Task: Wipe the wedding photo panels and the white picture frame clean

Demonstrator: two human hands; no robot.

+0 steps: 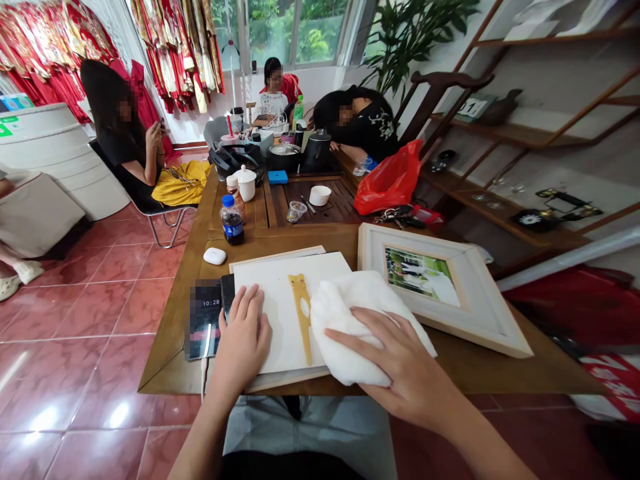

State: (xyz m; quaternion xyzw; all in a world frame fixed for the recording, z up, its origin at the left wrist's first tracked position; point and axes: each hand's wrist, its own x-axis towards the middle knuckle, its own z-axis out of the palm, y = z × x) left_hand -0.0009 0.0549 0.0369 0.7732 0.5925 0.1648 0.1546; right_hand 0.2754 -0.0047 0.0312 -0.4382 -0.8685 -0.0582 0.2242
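The right hand (403, 367) lies over a soft, bunched white cloth (353, 330), fingers together, unclamped; the left hand (243, 340) rests flat on white board (273, 313), fingers slightly apart.

The right hand (395, 360) can pass forward only as far as the picture frame (385, 247), which blocks that side of the worktop (170, 363). Ahead of the left hand (243, 340), bare wood lies between the white board (285, 300) and the earbud case (215, 256); a phone (204, 320) sits just to its left.
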